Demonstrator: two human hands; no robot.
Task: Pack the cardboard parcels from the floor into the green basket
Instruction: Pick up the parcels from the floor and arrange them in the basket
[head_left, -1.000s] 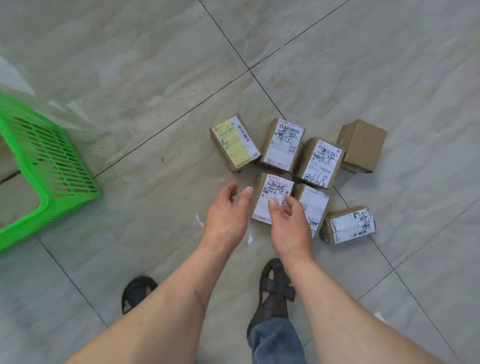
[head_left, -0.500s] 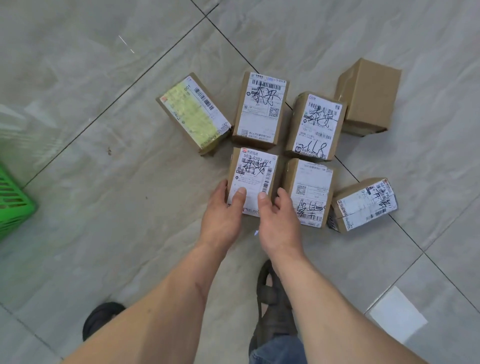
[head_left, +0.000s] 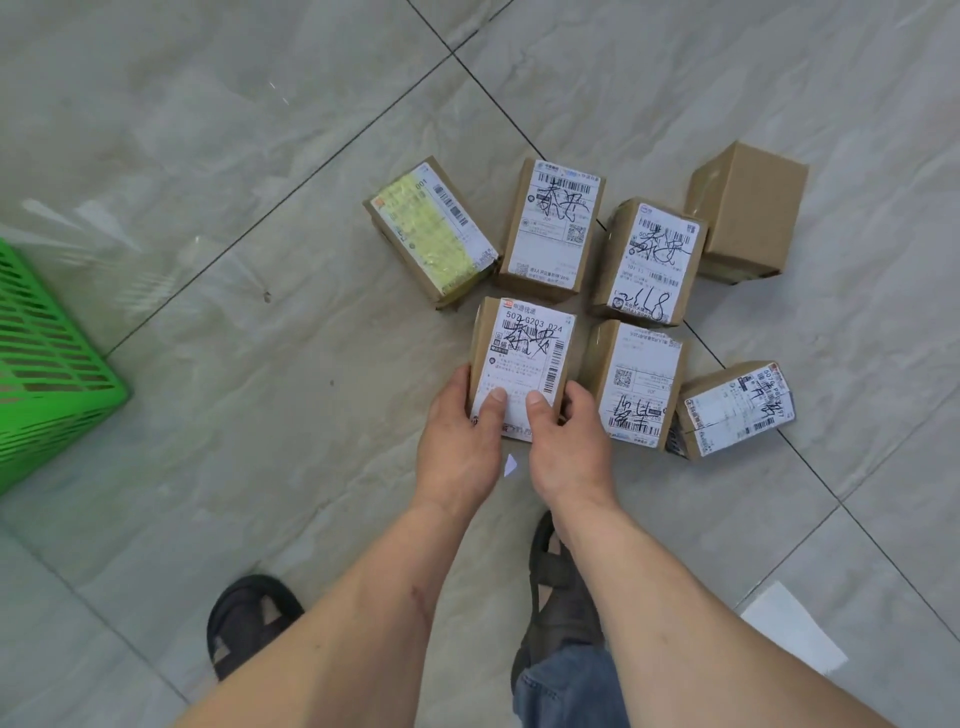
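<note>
Where label reads "502-G203 D24", left hand (head_left: 460, 447) and right hand (head_left: 563, 447) grip parcel (head_left: 524, 358).

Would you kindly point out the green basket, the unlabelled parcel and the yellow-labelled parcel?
green basket (head_left: 57, 384): head view, slatted side wall.
unlabelled parcel (head_left: 758, 208): head view, plain top face.
yellow-labelled parcel (head_left: 431, 234): head view, yellow label.

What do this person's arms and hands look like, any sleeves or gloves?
Both forearms are bare, with no sleeves in view. The left hand and right hand wear no gloves, rings or watch. The left forearm carries a thin reddish scratch.
</note>
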